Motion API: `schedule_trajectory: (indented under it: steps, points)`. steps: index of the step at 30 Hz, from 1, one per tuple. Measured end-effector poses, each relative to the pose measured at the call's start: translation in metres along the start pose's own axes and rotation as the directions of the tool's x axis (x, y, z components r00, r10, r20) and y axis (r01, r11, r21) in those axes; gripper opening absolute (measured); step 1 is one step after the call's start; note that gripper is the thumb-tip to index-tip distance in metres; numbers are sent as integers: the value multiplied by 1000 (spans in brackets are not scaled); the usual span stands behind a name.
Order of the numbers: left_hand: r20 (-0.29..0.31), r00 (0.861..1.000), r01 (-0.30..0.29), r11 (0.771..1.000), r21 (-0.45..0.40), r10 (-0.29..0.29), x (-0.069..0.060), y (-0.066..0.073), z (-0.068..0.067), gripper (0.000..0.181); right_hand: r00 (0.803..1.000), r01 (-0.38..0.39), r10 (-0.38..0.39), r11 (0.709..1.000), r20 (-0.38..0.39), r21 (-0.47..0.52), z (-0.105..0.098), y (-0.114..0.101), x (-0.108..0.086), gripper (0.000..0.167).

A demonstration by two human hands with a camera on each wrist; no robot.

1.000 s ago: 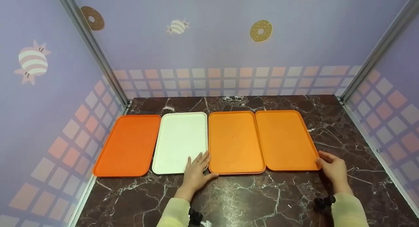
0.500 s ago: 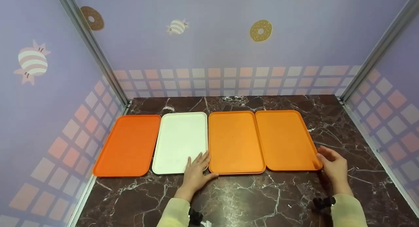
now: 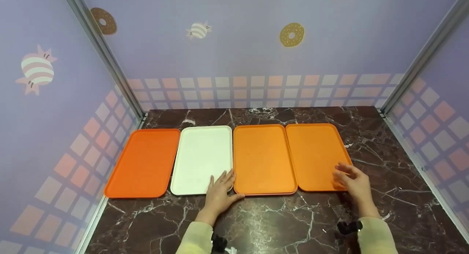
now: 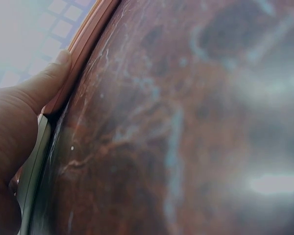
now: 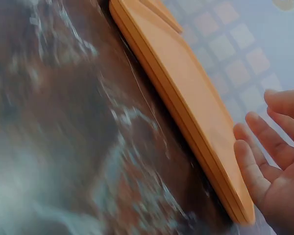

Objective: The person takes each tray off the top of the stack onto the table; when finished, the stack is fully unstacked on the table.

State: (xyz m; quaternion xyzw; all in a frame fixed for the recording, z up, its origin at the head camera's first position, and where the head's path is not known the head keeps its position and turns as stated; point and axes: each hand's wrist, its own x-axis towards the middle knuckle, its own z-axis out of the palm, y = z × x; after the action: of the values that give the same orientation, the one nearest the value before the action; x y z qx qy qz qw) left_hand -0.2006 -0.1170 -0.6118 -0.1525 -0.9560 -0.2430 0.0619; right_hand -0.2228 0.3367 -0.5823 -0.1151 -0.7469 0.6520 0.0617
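Note:
Four rectangular trays lie side by side in a row. My left hand (image 3: 218, 198) rests with spread fingers on the near right corner of the white tray (image 3: 203, 153). Its thumb reaches the front edge of the middle orange tray (image 3: 262, 157); in the left wrist view the thumb (image 4: 49, 81) lies against that rim. Over the near right corner of the right-hand orange tray (image 3: 315, 151), my right hand (image 3: 355, 184) hovers, fingers loosely bent and holding nothing. The right wrist view shows layered rims on this tray (image 5: 186, 93), with the fingers beside its surface.
A red-orange tray (image 3: 144, 162) lies at the far left, by the left wall. The dark marbled table (image 3: 271, 224) extends in front of the row and to its right. Patterned walls (image 3: 249, 56) enclose the back and both sides.
My right hand has left the right edge of the right-hand orange tray and moved left over its near corner. The left hand and the trays have stayed put.

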Motion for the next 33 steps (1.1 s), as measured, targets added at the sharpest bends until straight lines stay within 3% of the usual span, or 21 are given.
schedule_trajectory:
  steps: [10, 17, 25, 33]
  points:
    - [-5, 1000, 8, 1000, -13, -8, 0, 0, 1, 87, 982, -88, 89, 996, 164, -11, 38, -6, -5, 62]
    - [0, 1000, 9, 1000, -7, -9, 0, -1, 1, 88, 972, -100, 100, 995, 213, -11, 63, -8, -9, 58]
    - [0, 1000, 5, 1000, -7, -5, 0, -1, 0, 87, 974, -47, 75, 990, 215, -131, 87, -9, -10, 51]
    - [0, 1000, 5, 1000, 0, -5, -1, 0, 1, 86, 985, 60, -6, 950, 173, -307, 108, -4, -11, 41]
